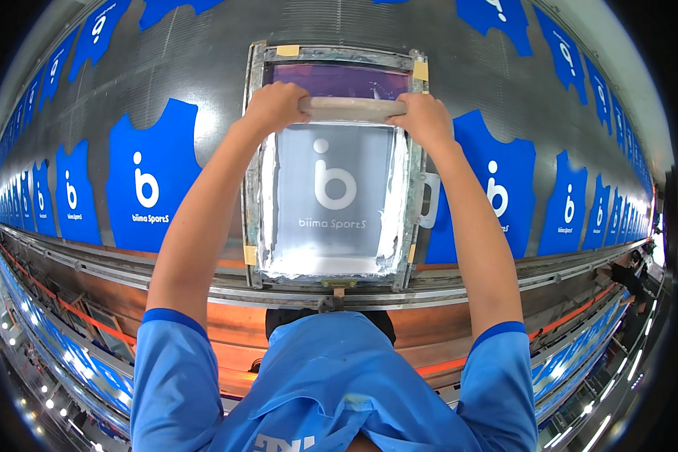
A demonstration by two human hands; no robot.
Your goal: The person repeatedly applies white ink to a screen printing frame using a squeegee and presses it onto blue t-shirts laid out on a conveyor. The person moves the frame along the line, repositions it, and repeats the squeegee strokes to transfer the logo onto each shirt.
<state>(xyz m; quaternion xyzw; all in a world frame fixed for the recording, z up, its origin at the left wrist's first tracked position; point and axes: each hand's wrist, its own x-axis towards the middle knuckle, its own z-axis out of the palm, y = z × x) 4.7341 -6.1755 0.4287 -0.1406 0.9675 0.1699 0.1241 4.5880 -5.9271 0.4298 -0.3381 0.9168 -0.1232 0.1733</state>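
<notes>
Both my hands grip a pale squeegee (352,110) that lies across the far part of a screen-printing frame (253,188). My left hand (276,107) is wrapped round its left end, and my right hand (423,119) round its right end. Nearer to me stretches the grey mesh (331,162), with a white logo showing on it. White ink (316,265) lines the mesh's sides and collects along its near edge. Beyond the squeegee shows a purple strip of screen (339,77). What lies beneath the frame is hidden.
Blue garment pieces with white logos lie in rows on the long dark table, among them one at left (151,181) and one at right (486,192). A metal rail (128,270) runs along the near edge. A white handle (429,200) juts from the frame's right side.
</notes>
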